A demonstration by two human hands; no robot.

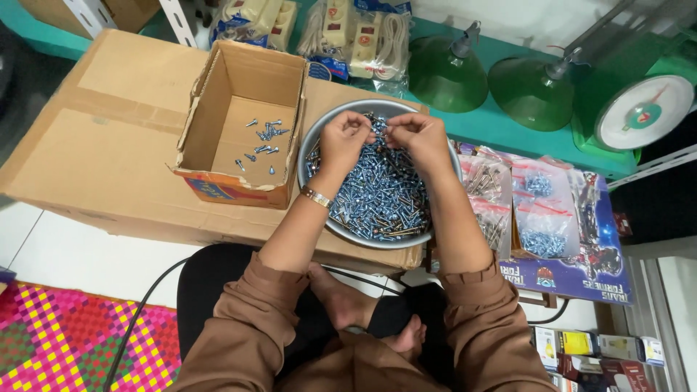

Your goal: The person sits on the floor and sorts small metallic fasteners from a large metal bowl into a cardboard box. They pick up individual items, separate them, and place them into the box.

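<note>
Sorting seems to be the job at hand: both hands meet over the far side of a round metal bowl [319,138] heaped with bluish screws [377,192], and a small open box [218,94] just to the left holds a thin scatter of the same kind on its bottom. The left hand [343,139] has its fingers pinched together at the top of the heap, and the right hand [415,138] is curled in much the same way beside it; they look to be nipping at screws between fingertips, though I cannot tell from here how many each one grips. Bowl and box both sit on a big flat carton [94,145] that serves as the worktop, the box touching the bowl's rim. To do this well, I would say pick only a few at a time, keep the pinch light so the points do not prick, and carry the pieces low over the rim so none spill onto the carton or the floor. Staying near the heap's edge would keep it from sliding. Off to the right lie clear bags [541,210] of screws, and green lamp shades [446,72] rest behind the bowl.
</note>
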